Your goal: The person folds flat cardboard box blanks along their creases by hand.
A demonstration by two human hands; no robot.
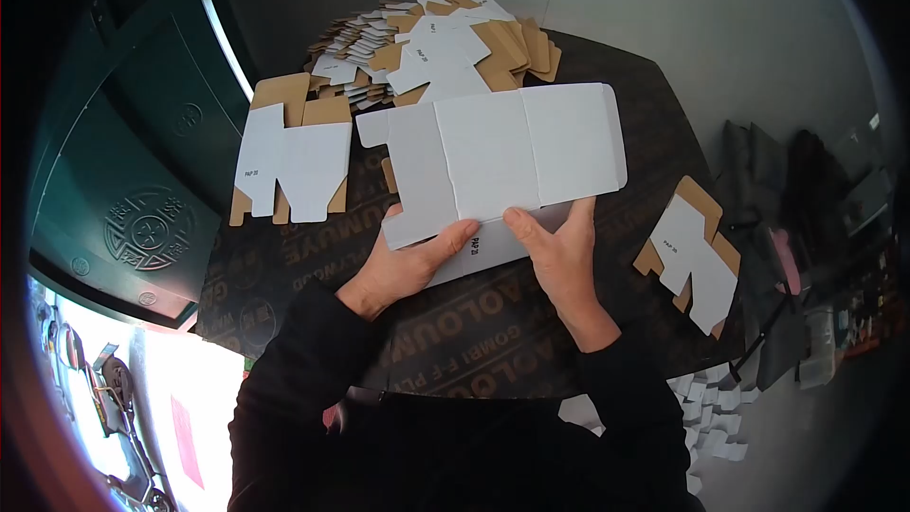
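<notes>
Both hands (567, 261) grip a carton (490, 156) along its near side — tabletop (654, 137) gives room past its right edge.

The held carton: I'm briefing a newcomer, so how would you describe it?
Start at the near side of the dark table. There, the left hand and right hand grip the white carton. Flat blanks lie to either side; only this one is held.
</notes>
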